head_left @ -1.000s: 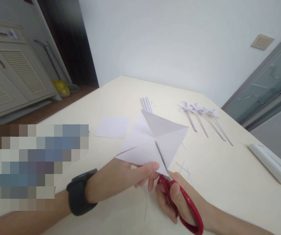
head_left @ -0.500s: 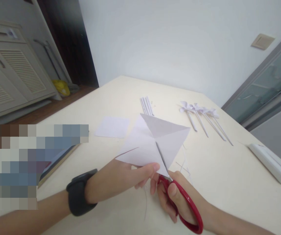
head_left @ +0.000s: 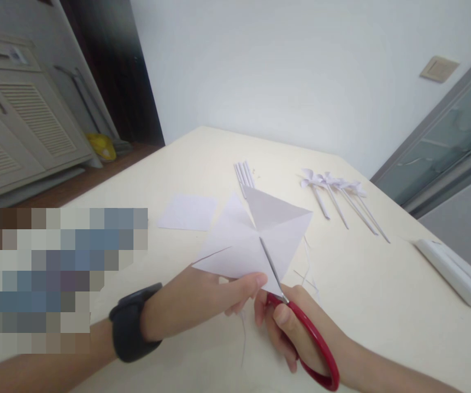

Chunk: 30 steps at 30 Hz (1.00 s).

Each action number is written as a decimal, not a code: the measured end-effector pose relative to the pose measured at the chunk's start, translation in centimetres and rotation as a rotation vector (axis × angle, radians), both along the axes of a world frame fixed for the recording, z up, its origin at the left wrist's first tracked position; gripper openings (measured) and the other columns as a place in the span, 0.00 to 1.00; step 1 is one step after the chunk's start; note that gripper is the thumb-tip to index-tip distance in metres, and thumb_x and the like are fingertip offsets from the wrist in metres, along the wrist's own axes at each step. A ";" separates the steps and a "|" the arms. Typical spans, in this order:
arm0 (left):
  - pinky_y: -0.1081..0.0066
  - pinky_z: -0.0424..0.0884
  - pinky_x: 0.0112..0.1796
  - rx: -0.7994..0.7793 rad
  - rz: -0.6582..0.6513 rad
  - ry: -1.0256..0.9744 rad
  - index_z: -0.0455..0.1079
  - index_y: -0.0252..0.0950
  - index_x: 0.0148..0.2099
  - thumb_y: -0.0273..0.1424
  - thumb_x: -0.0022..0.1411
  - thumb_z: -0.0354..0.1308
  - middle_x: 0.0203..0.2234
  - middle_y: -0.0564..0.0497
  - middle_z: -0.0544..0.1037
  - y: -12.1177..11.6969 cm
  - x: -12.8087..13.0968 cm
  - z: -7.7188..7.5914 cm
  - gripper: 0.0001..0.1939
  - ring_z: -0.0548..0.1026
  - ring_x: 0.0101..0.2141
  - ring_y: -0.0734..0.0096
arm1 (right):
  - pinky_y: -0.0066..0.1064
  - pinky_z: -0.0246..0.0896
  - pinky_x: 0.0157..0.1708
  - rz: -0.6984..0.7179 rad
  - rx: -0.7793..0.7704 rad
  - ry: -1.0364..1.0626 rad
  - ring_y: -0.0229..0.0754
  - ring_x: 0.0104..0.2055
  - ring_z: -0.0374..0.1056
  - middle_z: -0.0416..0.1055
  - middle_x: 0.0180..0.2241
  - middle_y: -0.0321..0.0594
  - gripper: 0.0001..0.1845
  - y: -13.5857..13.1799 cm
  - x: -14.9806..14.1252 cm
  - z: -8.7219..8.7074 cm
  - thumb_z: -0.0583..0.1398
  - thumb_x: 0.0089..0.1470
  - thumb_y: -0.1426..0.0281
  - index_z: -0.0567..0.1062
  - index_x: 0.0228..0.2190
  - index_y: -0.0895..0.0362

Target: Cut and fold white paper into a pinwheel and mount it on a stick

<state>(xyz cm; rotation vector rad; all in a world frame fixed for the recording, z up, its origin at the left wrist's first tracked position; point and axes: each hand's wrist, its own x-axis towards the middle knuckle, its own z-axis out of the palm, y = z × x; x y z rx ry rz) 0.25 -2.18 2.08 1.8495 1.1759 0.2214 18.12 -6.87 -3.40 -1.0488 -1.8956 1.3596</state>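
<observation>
My left hand (head_left: 215, 292), with a black watch on its wrist, pinches the near edge of a square white sheet of paper (head_left: 227, 234), thumb on top. Slits run from the sheet's corners toward its middle, one at the left and one at the far side. In my right hand (head_left: 288, 327) are red-handled scissors (head_left: 315, 338), thumb and fingers through the loops. Their upper blade lies over the paper's near corner, its tip close to the middle; the lower blade is hidden beneath the sheet.
Another white paper square (head_left: 188, 212) lies at the left. Beyond are several rolled paper sticks (head_left: 244, 176). Several paper pinwheels on sticks (head_left: 334, 191) lie at the right, with a white packet (head_left: 457, 273) near the table's right side. Thin paper strips (head_left: 310, 267) lie behind my right hand.
The far slit in the paper gapes a little wider, and the sheet's right side has shifted slightly left. The scissors' handles have closed slightly. Both hands stay nearly in place.
</observation>
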 end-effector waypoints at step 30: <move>0.73 0.61 0.33 0.036 -0.001 -0.041 0.53 0.37 0.15 0.42 0.58 0.44 0.14 0.57 0.62 0.0 0.0 -0.4 0.23 0.67 0.22 0.72 | 0.21 0.49 0.14 -0.050 -0.091 -0.044 0.28 0.11 0.51 0.53 0.11 0.26 0.25 -0.1 0.2 0.0 0.43 0.56 0.50 0.62 0.25 0.58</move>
